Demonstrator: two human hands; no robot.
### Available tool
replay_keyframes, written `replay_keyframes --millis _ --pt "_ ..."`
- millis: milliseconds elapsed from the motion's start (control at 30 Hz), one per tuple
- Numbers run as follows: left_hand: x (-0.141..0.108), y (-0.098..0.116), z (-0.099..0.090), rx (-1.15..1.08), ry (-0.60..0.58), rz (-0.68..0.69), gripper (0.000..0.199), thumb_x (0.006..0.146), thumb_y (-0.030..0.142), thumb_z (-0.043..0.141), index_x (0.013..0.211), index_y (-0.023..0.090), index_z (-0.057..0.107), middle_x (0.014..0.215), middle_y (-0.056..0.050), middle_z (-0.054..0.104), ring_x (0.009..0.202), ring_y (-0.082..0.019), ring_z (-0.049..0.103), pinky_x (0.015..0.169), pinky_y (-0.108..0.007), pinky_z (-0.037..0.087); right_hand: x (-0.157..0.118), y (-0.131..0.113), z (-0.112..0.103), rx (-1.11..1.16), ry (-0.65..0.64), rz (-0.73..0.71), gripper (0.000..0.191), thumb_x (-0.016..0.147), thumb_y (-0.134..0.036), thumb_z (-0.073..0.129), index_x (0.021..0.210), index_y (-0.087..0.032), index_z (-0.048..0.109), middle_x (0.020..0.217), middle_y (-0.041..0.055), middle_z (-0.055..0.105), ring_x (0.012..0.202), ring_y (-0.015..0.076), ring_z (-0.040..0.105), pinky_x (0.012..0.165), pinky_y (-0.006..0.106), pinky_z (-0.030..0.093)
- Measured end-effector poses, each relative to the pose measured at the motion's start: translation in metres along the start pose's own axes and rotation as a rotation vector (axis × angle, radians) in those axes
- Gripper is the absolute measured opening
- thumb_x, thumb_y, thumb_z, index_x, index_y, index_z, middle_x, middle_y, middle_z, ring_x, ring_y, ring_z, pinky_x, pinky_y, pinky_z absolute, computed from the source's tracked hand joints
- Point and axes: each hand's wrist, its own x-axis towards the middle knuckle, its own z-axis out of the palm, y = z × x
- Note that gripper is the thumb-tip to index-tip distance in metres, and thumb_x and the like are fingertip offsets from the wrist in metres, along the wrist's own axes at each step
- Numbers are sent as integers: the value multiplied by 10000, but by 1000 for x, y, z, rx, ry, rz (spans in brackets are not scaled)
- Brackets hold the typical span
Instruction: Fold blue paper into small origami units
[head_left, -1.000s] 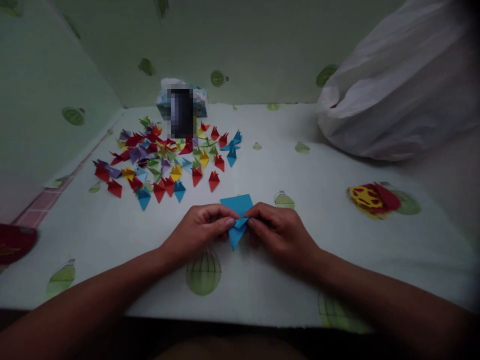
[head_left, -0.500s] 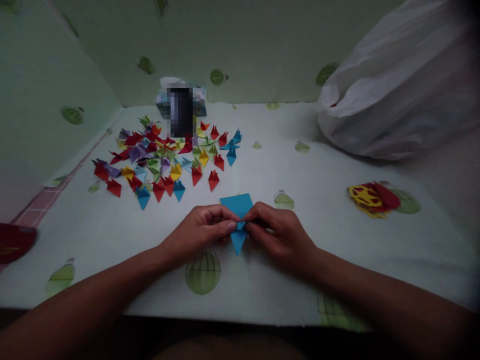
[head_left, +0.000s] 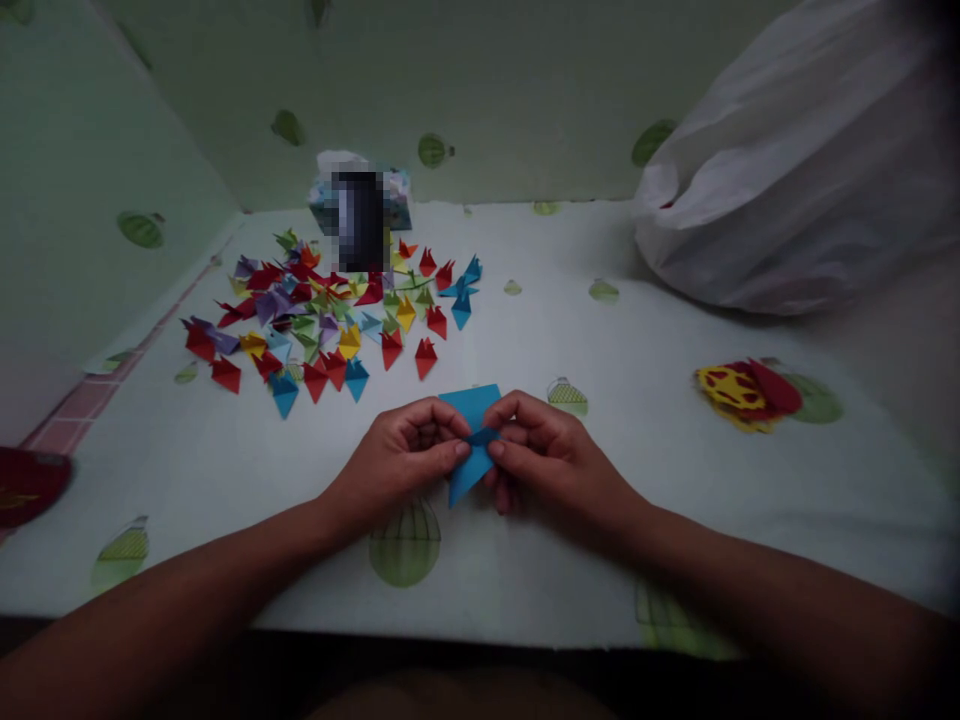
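Between my hands is a partly folded piece of blue origami paper (head_left: 471, 474), held just above the table near its front. My left hand (head_left: 411, 445) pinches its left side with thumb and forefinger. On the right side, my right hand (head_left: 551, 450) grips it the same way, its lower fingers curled behind the paper. One pointed flap hangs down and to the left. Behind the hands lies a flat blue piece of paper (head_left: 472, 398), partly hidden by the fingers; whether it joins the held piece I cannot tell.
Many small folded paper birds (head_left: 330, 372) in several colours spread over the left of the table (head_left: 585, 560). Behind them stand a tissue box (head_left: 399, 198) and a blurred dark object (head_left: 361, 222). A white plastic bag (head_left: 757, 210) bulges at the back right, near red and yellow cutouts (head_left: 739, 390).
The blue paper's lower point has swung from straight down to the lower left. My right fingers have shifted on it, and its middle fold looks more raised.
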Motion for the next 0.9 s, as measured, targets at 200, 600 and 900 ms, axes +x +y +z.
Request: replay_keyframes --millis 200,600,900 --pt "-1 -3 2 -42 18 9 171 781 271 750 860 158 651 682 12 618 627 -103 553 585 -220 417 1 3 0 90 -3 13 145 876 -230 635 958 -211 517 637 -52 657 460 92 619 461 201 488" --pt "-4 -3 3 -89 -9 27 167 775 260 767 848 152 663 709 -3 647 661 -119 592 638 -238 452 -3 2 4 104 26 11 102 860 -198 622 917 -204 537 609 -43 670 448 102 632 452 195 484" --pt "-3 -9 -2 -162 6 62 54 805 208 722 829 164 703 728 -7 684 683 -127 618 691 -255 473 1 7 -1 261 -7 -57 35 856 -194 649 859 -179 617 662 -4 711 532 116 677 526 221 536"
